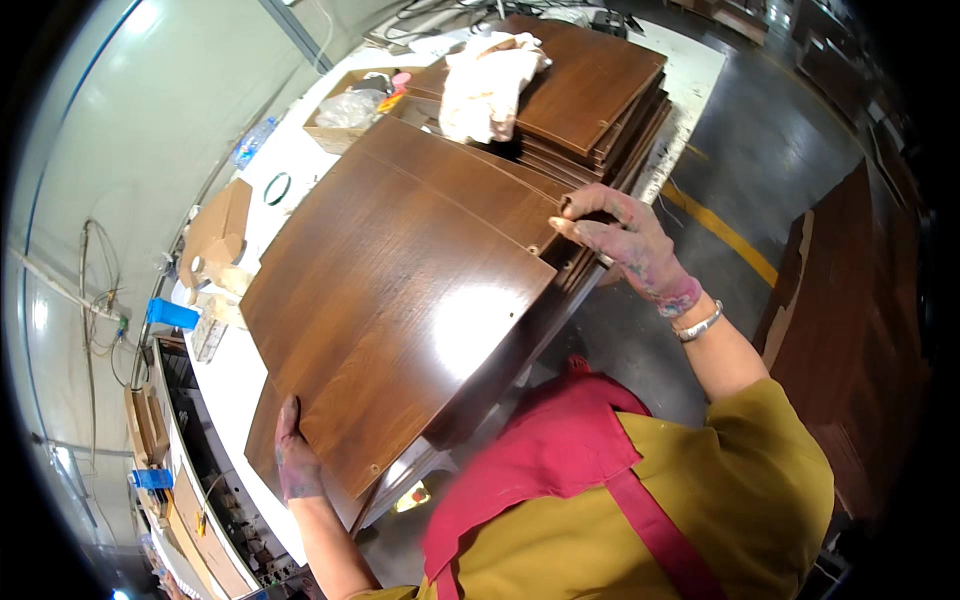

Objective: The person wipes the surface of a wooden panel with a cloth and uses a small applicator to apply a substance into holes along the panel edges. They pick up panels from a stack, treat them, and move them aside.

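A dark brown wood panel (pixel 400 270) with a glossy face and small holes near its edge lies in front of me on other panels. My left hand (pixel 298 460), in a stained, thin glove, rests along its near left edge with the fingers stretched out. Above the panel's right corner is my right hand (pixel 635 245), gloved and smeared with colour, a bracelet at its wrist. Its thumb and fingers are curled together; a pale tip shows there, and whatever they pinch is too small to make out. The palm sides of both hands are hidden.
Behind the panel stands a stack of brown panels (pixel 590 90) with a stained white cloth (pixel 490 85) on top. A cardboard box (pixel 335 125), tape roll (pixel 278 188) and plastic bottle (pixel 255 142) sit on the white table (pixel 690 60). More panels (pixel 850 330) stand at right.
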`<action>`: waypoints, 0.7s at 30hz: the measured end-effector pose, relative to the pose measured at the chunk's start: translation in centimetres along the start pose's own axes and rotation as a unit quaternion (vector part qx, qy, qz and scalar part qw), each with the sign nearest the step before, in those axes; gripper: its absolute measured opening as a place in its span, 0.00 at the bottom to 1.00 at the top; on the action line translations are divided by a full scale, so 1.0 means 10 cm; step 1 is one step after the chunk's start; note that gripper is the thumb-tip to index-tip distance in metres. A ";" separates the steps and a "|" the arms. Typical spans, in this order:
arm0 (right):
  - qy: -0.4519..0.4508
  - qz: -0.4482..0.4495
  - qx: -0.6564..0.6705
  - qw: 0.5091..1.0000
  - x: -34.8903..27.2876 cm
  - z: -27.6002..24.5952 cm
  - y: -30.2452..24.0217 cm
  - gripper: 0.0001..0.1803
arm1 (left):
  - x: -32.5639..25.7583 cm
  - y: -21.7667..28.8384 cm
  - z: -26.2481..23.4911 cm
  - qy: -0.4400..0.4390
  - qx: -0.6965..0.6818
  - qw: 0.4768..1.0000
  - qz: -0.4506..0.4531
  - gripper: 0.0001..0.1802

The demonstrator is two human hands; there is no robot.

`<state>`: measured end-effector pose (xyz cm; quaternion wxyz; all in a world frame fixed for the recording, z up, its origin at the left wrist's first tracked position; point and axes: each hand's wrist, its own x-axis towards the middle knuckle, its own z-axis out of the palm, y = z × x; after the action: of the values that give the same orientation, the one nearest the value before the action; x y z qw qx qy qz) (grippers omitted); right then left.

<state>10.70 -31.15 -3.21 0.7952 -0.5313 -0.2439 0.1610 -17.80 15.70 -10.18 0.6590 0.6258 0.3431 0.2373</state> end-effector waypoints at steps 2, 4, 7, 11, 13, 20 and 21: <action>0.020 -0.034 -0.060 0.997 -0.07 0.02 -0.02 0.12 | 0.21 0.02 -0.06 -0.064 -0.087 0.994 -0.020 0.28; 0.035 -0.012 -0.004 0.999 -0.11 0.15 -0.07 0.13 | 0.50 0.21 0.04 -0.170 -0.241 0.951 -0.096 0.28; 0.046 0.007 0.017 0.999 -0.14 0.27 -0.11 0.11 | 0.27 0.56 0.55 -0.007 -0.032 0.999 -0.034 0.27; 0.074 -0.043 -0.056 0.995 -0.17 0.21 -0.22 0.09 | 0.41 0.52 0.41 -0.073 -0.091 0.993 0.030 0.25; 0.076 -0.104 -0.094 0.987 -0.21 -0.01 -0.13 0.09 | 0.31 0.66 0.38 -0.109 -0.134 0.985 0.021 0.25; 0.091 -0.099 0.022 0.991 -0.16 -0.13 -0.29 0.13 | 0.41 1.99 0.60 -0.144 -0.137 0.964 0.175 0.25; 0.070 -0.103 0.025 0.992 -0.11 -0.19 -0.26 0.13 | 0.50 2.13 0.55 -0.093 -0.110 0.961 0.236 0.23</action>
<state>10.84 -34.20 -1.61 0.8357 -0.4933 -0.2371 0.0462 -7.93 17.94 10.03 0.6782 0.6317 0.0949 0.3632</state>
